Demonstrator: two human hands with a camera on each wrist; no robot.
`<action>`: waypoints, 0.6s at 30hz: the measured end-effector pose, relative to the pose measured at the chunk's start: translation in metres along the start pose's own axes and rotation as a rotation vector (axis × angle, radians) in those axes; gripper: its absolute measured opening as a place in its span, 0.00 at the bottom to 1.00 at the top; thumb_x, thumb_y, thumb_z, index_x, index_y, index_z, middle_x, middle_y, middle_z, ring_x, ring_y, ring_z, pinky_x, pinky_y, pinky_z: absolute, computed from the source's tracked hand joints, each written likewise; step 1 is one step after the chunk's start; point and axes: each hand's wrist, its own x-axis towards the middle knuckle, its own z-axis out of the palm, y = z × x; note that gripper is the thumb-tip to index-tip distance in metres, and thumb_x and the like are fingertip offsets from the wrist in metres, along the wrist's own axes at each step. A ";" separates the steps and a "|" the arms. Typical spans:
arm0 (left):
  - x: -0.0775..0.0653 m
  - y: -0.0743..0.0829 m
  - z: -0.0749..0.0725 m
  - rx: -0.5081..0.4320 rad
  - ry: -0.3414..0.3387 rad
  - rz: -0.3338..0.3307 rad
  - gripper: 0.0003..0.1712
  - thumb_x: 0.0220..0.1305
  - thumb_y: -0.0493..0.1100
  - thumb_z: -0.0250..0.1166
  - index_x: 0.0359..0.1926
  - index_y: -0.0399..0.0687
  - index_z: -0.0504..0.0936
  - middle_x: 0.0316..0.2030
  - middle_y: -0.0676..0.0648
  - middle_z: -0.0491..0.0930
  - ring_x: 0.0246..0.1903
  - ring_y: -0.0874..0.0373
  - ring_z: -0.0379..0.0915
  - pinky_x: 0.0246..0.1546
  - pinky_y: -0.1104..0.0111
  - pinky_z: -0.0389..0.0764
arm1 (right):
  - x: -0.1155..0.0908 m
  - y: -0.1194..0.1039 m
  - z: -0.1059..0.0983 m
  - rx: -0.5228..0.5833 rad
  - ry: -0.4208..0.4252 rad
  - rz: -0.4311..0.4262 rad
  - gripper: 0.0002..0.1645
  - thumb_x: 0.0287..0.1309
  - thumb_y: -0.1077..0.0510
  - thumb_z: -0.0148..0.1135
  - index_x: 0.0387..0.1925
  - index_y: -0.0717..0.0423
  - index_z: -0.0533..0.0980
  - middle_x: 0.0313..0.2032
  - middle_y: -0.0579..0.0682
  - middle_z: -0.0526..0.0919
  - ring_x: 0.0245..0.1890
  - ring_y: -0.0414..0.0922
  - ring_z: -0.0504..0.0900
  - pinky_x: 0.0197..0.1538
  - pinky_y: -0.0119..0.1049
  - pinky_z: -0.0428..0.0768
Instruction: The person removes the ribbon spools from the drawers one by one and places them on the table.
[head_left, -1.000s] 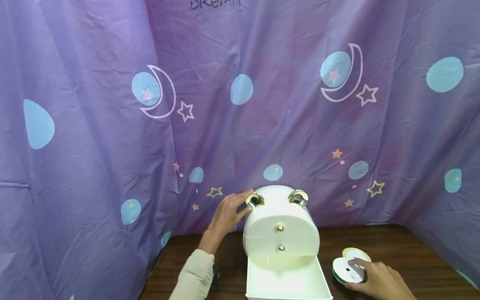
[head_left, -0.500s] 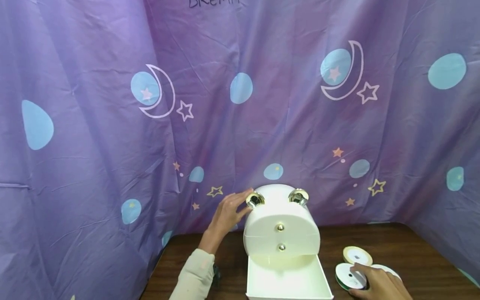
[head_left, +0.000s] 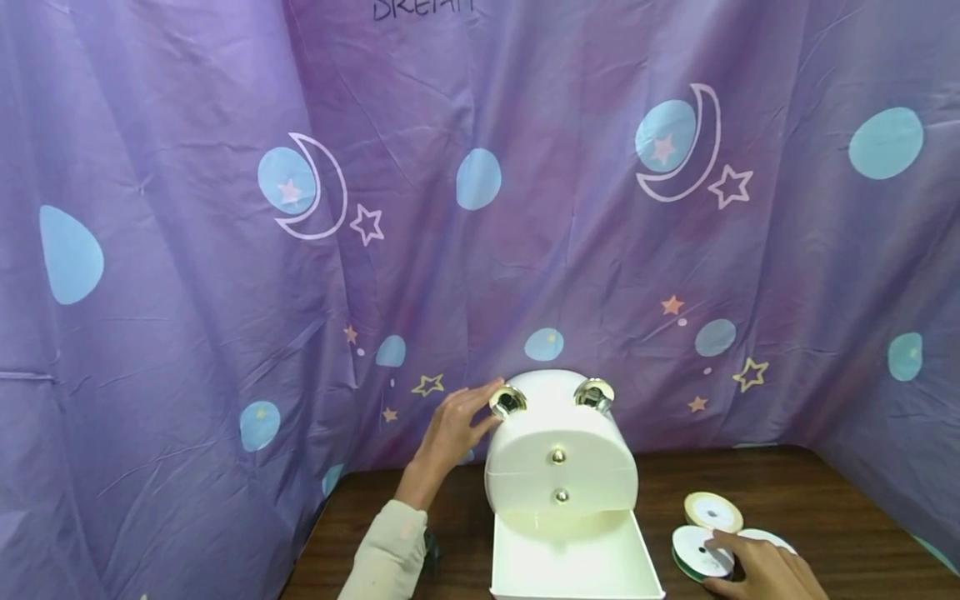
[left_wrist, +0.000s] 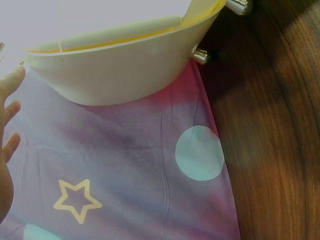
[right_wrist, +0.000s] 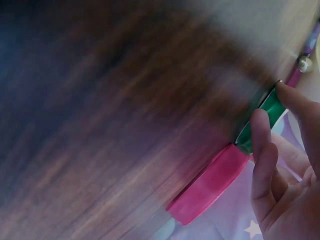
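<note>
In the head view, a white rounded box [head_left: 551,442] with a tray-like lower part [head_left: 577,558] standing out in front is in the middle. My left hand [head_left: 455,425] has thumb and finger on either side of the left gold cup-shaped fitting [head_left: 507,402] on top. Its fingertips reach the box's rim [left_wrist: 120,50] in the left wrist view. My right hand [head_left: 768,571] pinches a green ribbon spool [head_left: 701,552] by its edge; the green ribbon [right_wrist: 272,112] shows between the fingers. A cream-edged spool [head_left: 712,511] and another white-faced spool [head_left: 772,537], partly hidden, lie close by.
A pink ribbon spool [right_wrist: 207,185] adjoins the green one in the right wrist view. Two small gold knobs [head_left: 558,457] stick out from the box front. A purple cloth [head_left: 420,250] hangs behind the brown wooden table [head_left: 817,492]. Something small and dark [head_left: 431,550] is beside the left sleeve.
My right hand has shifted slightly right and toward me with the green spool, uncovering the cream-edged spool and part of the other white-faced one. My left hand stays on the box.
</note>
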 end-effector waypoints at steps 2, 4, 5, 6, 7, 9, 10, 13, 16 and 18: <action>0.000 0.000 0.000 0.009 0.002 0.002 0.40 0.57 0.40 0.80 0.70 0.45 0.77 0.63 0.46 0.81 0.58 0.51 0.82 0.63 0.49 0.80 | 0.000 0.000 0.000 0.002 -0.001 -0.002 0.33 0.34 0.33 0.85 0.43 0.43 0.86 0.38 0.46 0.89 0.34 0.45 0.85 0.32 0.47 0.83; 0.000 0.001 0.000 0.014 0.004 0.003 0.40 0.57 0.40 0.80 0.70 0.45 0.77 0.63 0.46 0.81 0.58 0.52 0.82 0.63 0.49 0.80 | 0.000 0.001 0.000 -0.001 -0.002 -0.005 0.33 0.35 0.34 0.85 0.43 0.43 0.86 0.38 0.46 0.89 0.33 0.44 0.84 0.31 0.46 0.83; 0.000 0.001 0.000 0.018 0.005 0.003 0.40 0.56 0.40 0.80 0.70 0.45 0.77 0.63 0.46 0.81 0.58 0.52 0.82 0.62 0.49 0.80 | 0.000 0.002 0.000 -0.001 0.002 -0.009 0.33 0.34 0.34 0.85 0.43 0.43 0.86 0.38 0.45 0.89 0.33 0.43 0.84 0.31 0.45 0.83; -0.001 0.001 0.000 0.019 0.005 0.003 0.40 0.56 0.40 0.80 0.70 0.45 0.77 0.63 0.46 0.81 0.58 0.52 0.82 0.62 0.49 0.80 | -0.001 0.002 0.000 -0.001 0.007 -0.013 0.33 0.34 0.35 0.85 0.43 0.43 0.87 0.38 0.45 0.89 0.32 0.43 0.84 0.31 0.45 0.82; -0.001 0.001 0.000 0.023 0.004 0.001 0.40 0.56 0.40 0.80 0.70 0.45 0.77 0.63 0.46 0.81 0.58 0.52 0.82 0.63 0.50 0.80 | -0.001 0.003 0.000 -0.002 0.009 -0.018 0.33 0.35 0.35 0.85 0.43 0.43 0.87 0.38 0.45 0.89 0.32 0.42 0.84 0.30 0.44 0.82; -0.001 0.001 0.000 0.029 0.001 0.000 0.40 0.56 0.40 0.80 0.70 0.46 0.77 0.63 0.46 0.81 0.58 0.53 0.82 0.64 0.52 0.80 | -0.002 0.003 0.001 -0.003 0.015 -0.025 0.33 0.35 0.34 0.85 0.43 0.44 0.87 0.38 0.45 0.89 0.32 0.42 0.84 0.29 0.44 0.82; -0.001 0.001 0.000 0.034 0.000 -0.001 0.40 0.57 0.40 0.80 0.70 0.46 0.77 0.64 0.47 0.81 0.58 0.53 0.82 0.64 0.53 0.80 | -0.002 0.004 0.001 -0.001 0.017 -0.027 0.33 0.35 0.34 0.85 0.43 0.44 0.87 0.39 0.46 0.89 0.32 0.42 0.84 0.29 0.44 0.82; -0.002 0.001 0.000 0.047 -0.002 -0.002 0.40 0.57 0.42 0.80 0.70 0.46 0.77 0.64 0.47 0.81 0.59 0.54 0.82 0.65 0.56 0.79 | -0.002 0.004 0.000 0.004 0.004 -0.022 0.33 0.35 0.34 0.84 0.43 0.44 0.87 0.39 0.46 0.89 0.32 0.43 0.84 0.30 0.45 0.82; -0.001 0.002 0.000 0.053 0.001 0.003 0.40 0.57 0.42 0.80 0.70 0.46 0.77 0.64 0.47 0.81 0.58 0.54 0.82 0.65 0.56 0.79 | 0.000 0.004 -0.001 0.013 -0.034 -0.001 0.34 0.36 0.33 0.84 0.44 0.44 0.87 0.40 0.47 0.89 0.34 0.44 0.85 0.32 0.48 0.84; -0.001 0.001 -0.001 0.054 0.007 0.007 0.40 0.57 0.42 0.80 0.70 0.45 0.77 0.63 0.47 0.81 0.58 0.54 0.82 0.64 0.56 0.79 | 0.001 0.004 -0.003 0.020 -0.069 0.021 0.35 0.36 0.32 0.84 0.46 0.45 0.86 0.40 0.47 0.89 0.35 0.45 0.85 0.33 0.50 0.85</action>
